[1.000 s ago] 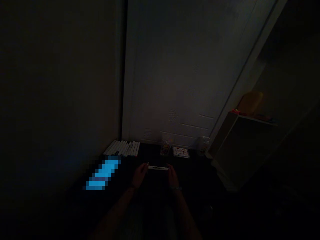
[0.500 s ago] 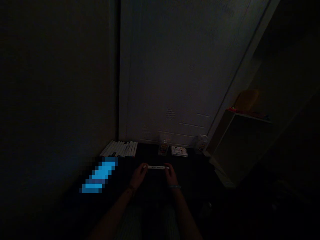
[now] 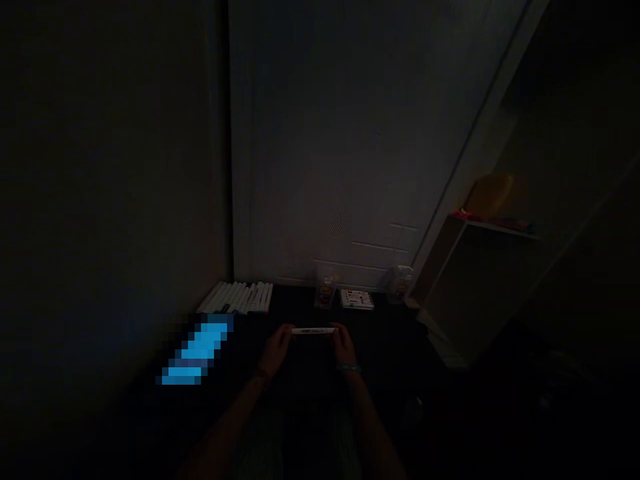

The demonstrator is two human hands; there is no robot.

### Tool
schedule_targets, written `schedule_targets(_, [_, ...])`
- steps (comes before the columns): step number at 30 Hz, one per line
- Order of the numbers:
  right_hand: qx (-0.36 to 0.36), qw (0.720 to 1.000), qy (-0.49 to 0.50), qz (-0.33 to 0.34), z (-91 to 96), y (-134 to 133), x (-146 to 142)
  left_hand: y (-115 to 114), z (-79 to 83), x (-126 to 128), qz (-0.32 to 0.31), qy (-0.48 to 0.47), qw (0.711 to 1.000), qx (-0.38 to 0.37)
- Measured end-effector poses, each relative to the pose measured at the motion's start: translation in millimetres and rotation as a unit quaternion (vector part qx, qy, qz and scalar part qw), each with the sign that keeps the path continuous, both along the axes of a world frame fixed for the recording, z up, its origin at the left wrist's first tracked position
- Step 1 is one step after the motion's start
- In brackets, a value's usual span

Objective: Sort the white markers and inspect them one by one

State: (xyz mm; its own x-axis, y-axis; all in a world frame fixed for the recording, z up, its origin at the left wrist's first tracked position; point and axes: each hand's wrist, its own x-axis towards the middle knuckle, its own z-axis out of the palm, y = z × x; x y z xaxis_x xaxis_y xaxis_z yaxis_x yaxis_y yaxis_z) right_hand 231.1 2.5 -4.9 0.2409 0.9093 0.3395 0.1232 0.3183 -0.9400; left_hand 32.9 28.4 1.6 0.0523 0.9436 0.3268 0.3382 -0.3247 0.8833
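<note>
A white marker (image 3: 314, 331) with dark print on its barrel is held level between my two hands, above the dark table. My left hand (image 3: 278, 345) pinches its left end, fingers closed. At the other end, my right hand (image 3: 343, 342) is closed on it too, with a band round the wrist. Beyond my left hand, several white markers (image 3: 245, 297) lie side by side in a row. A flat pack of markers (image 3: 357, 299) rests farther back, past my right hand. The scene is very dark, so finger detail is faint.
The dark table (image 3: 305, 373) stands against a pale wall panel (image 3: 345, 153). Two clear plastic packages (image 3: 326, 291) stand along the back. A glowing, blurred screen (image 3: 200, 350) lies at left. To the right is a shelf unit (image 3: 475, 280) with a yellowish object (image 3: 490, 195) on top.
The view has shifted slightly. Both hands still hold the marker, and the print on its barrel faces me a little differently. The other things keep their places.
</note>
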Motion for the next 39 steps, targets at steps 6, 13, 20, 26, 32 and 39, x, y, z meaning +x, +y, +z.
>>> schedule_targets(6, [0.003,1.000,-0.005,0.011,-4.2,2.0,-1.2,-1.2,1.3,0.2,0.006,-0.002,1.000,0.007])
schedule_targets(13, [0.005,1.000,-0.023,0.002,-2.6,0.7,-0.2,-0.7,0.4,1.1,0.004,0.000,1.000,0.020])
schedule_targets(20, [0.000,1.000,-0.029,0.004,-2.1,0.4,2.1,-1.4,1.6,-0.4,0.007,0.019,1.000,0.022])
schedule_targets(26, [-0.006,0.999,-0.036,0.009,-1.5,0.4,1.1,2.0,-3.4,-0.5,0.008,0.014,1.000,0.027])
schedule_targets(32, [-0.004,1.000,-0.021,0.018,-4.8,2.1,0.7,1.3,-3.6,-0.3,-0.004,0.007,1.000,0.024])
schedule_targets(39, [0.001,1.000,-0.001,0.026,-5.6,4.7,0.6,-2.3,2.6,1.6,-0.005,-0.013,1.000,0.010])
